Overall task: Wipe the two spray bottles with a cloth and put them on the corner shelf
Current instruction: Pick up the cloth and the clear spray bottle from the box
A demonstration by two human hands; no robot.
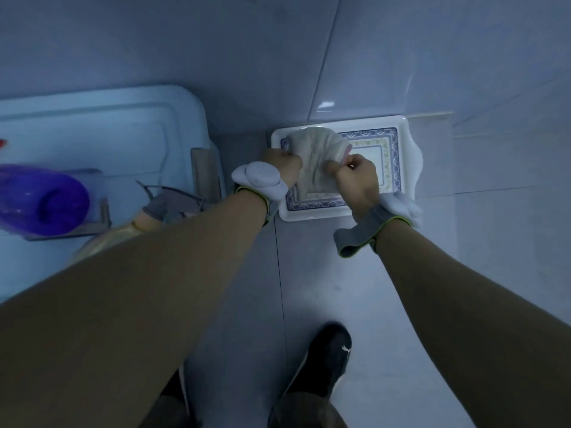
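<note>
Both the left hand (282, 163) and the right hand (358, 174) are closed on the bunched cloth (315, 152), held over the patterned tray (392, 168) at one o'clock. A purple bottle (43, 200) already lies on the corner shelf (92, 225) at nine o'clock. I can't make out a second spray bottle, so wiping seems nearly finished.
</note>
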